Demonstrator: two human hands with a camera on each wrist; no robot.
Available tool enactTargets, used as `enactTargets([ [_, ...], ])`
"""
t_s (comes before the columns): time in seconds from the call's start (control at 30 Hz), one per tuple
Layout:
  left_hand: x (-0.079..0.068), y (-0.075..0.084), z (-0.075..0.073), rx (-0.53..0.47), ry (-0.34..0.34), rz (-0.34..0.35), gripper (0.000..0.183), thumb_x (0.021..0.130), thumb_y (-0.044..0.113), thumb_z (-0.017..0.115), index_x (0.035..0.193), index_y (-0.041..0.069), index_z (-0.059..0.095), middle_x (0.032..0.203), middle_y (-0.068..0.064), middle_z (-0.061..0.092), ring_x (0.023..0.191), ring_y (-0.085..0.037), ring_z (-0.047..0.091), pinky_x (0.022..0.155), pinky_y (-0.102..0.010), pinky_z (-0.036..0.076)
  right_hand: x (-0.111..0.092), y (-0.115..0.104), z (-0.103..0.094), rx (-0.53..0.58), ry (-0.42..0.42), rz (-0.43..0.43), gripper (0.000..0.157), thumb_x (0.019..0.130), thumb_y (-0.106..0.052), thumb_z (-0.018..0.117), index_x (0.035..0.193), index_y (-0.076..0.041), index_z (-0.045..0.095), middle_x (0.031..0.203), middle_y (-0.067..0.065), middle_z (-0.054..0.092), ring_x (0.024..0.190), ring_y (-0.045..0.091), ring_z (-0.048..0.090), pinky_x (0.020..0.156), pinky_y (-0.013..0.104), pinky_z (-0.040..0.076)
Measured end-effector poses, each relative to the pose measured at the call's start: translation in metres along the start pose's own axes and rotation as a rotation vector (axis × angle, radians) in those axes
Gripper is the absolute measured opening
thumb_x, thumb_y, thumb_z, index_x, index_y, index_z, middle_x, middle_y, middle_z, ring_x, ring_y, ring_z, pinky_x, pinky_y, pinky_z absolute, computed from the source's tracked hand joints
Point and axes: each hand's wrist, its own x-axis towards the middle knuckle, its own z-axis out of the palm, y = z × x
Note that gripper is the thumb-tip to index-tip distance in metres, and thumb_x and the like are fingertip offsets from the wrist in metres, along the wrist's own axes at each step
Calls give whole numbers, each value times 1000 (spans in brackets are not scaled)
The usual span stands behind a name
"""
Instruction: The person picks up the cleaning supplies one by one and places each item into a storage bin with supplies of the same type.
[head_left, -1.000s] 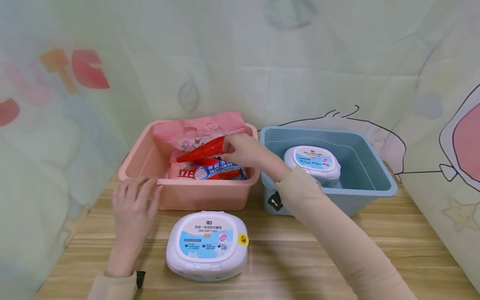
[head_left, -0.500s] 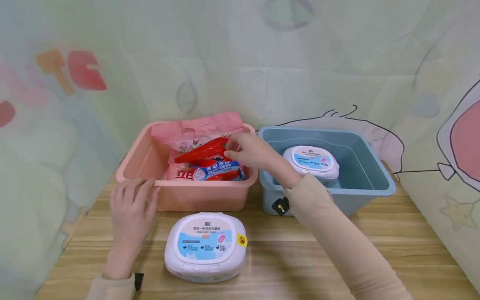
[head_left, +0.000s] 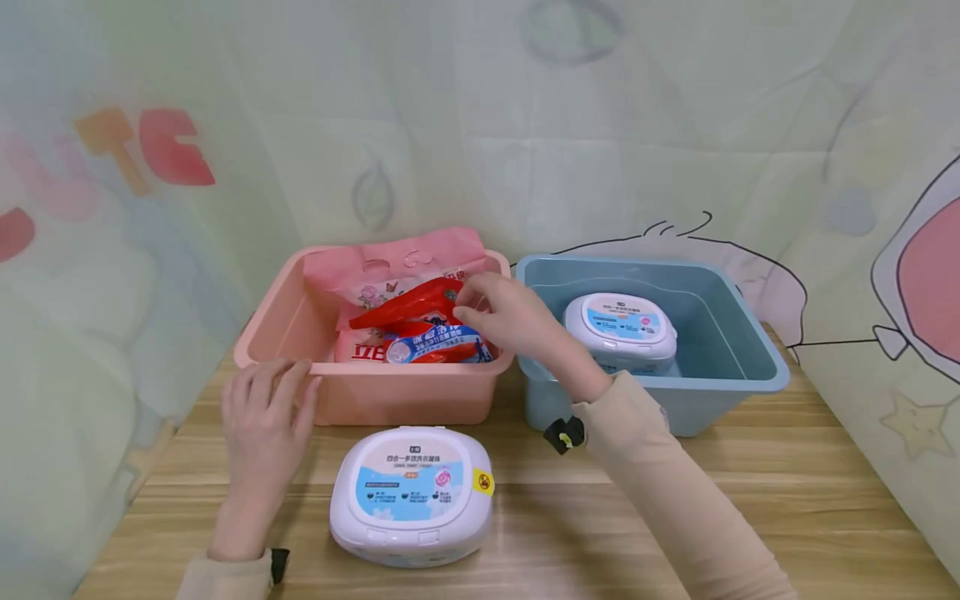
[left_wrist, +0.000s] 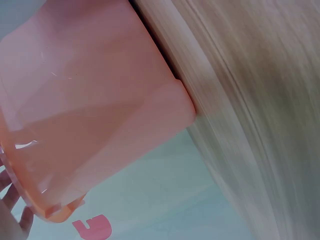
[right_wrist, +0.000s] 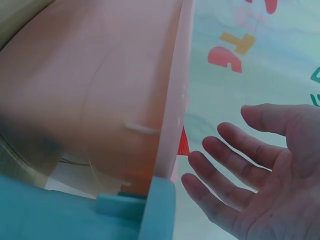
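My left hand (head_left: 266, 425) rests on the front left rim of a pink bin (head_left: 405, 398), its fingers lying over the edge. Over the bin's right end hovers my right hand (head_left: 517, 321), fingers relaxed and holding nothing, as the right wrist view (right_wrist: 255, 175) also shows. Close to those fingertips lies a red plastic packet (head_left: 412, 304) with a pointed end. Under it sits a packet with a blue and white label (head_left: 438, 340). A pink bag (head_left: 397, 254) with handle holes leans at the bin's back.
A white lidded box (head_left: 412, 496) of laundry capsules stands on the wooden table (head_left: 600, 508) before the pink bin. The blue bin (head_left: 731, 383) at right holds a similar white box (head_left: 621, 329). A printed cloth (head_left: 450, 142) hangs behind.
My right hand has let go of the red packet and drawn slightly to the right. The packet stays on top of the pile. My left hand keeps its place on the rim.
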Motion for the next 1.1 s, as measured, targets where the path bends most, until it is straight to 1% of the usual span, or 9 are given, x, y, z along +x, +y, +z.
enactTargets([
  [0.1, 0, 0, 0, -2, 4, 5, 29, 85, 12, 67, 110, -3, 63, 107, -23, 59, 102, -42, 49, 87, -55, 35, -3, 1, 2, 6, 34, -9, 23, 91, -26, 64, 111, -16, 61, 108, 1, 63, 96, 15, 58, 70, 26, 58],
  [0.2, 1, 0, 0, -4, 5, 9, 28, 92, 19, 61, 109, -3, 64, 107, -23, 59, 102, -42, 49, 86, -54, 35, -6, 2, 3, 26, 61, -14, 28, 91, -27, 65, 116, -16, 61, 111, 0, 62, 97, 14, 58, 72, 26, 58],
  [0.33, 1, 1, 0, -5, 13, 10, 37, 99, 30, 50, 109, -3, 64, 106, -23, 59, 101, -42, 49, 85, -54, 36, -12, 5, 4, 62, 86, -14, 30, 90, -28, 65, 118, -16, 61, 111, -2, 62, 98, 13, 56, 73, 25, 58],
  [0.4, 1, 1, 0, -2, 10, 9, 33, 98, 27, 54, 109, -3, 64, 106, -23, 59, 101, -42, 49, 85, -54, 35, -14, 6, 4, 78, 93, -15, 29, 91, -28, 65, 117, -16, 61, 110, -2, 62, 98, 14, 56, 73, 26, 58],
  [0.47, 1, 1, -1, 0, 7, 8, 28, 92, 19, 61, 109, -3, 64, 106, -23, 59, 101, -42, 49, 85, -54, 36, -17, 8, 5, 91, 101, -20, 27, 91, -26, 65, 115, -17, 61, 109, -1, 61, 99, 14, 55, 72, 27, 57],
  [0.6, 1, 2, -1, 10, -1, 5, 31, 81, 9, 70, 109, -3, 63, 107, -22, 59, 102, -42, 49, 87, -54, 36, -23, 11, 7, 117, 114, -33, 24, 91, -25, 65, 113, -16, 62, 107, 1, 60, 101, 17, 54, 74, 29, 57],
  [0.83, 0, 0, 1, 7, -1, 9, 30, 85, 13, 67, 110, -3, 63, 108, -22, 59, 103, -41, 49, 88, -54, 35, -33, 17, 10, 155, 136, -48, 21, 92, -23, 63, 112, -17, 63, 113, 1, 59, 109, 17, 53, 81, 35, 58],
  [1.03, 0, 0, 0, 7, 7, 13, 29, 88, 16, 64, 110, -3, 63, 108, -23, 59, 103, -42, 49, 88, -54, 35, -42, 21, 13, 166, 155, -61, 20, 93, -23, 62, 111, -15, 63, 113, 2, 60, 109, 21, 55, 82, 36, 57],
  [1.1, -1, 0, 0, 11, 7, 11, 30, 93, 21, 60, 110, -3, 63, 108, -23, 59, 103, -42, 49, 88, -54, 36, -46, 23, 14, 173, 159, -63, 21, 92, -23, 63, 111, -14, 63, 113, 3, 60, 109, 23, 55, 83, 36, 57],
])
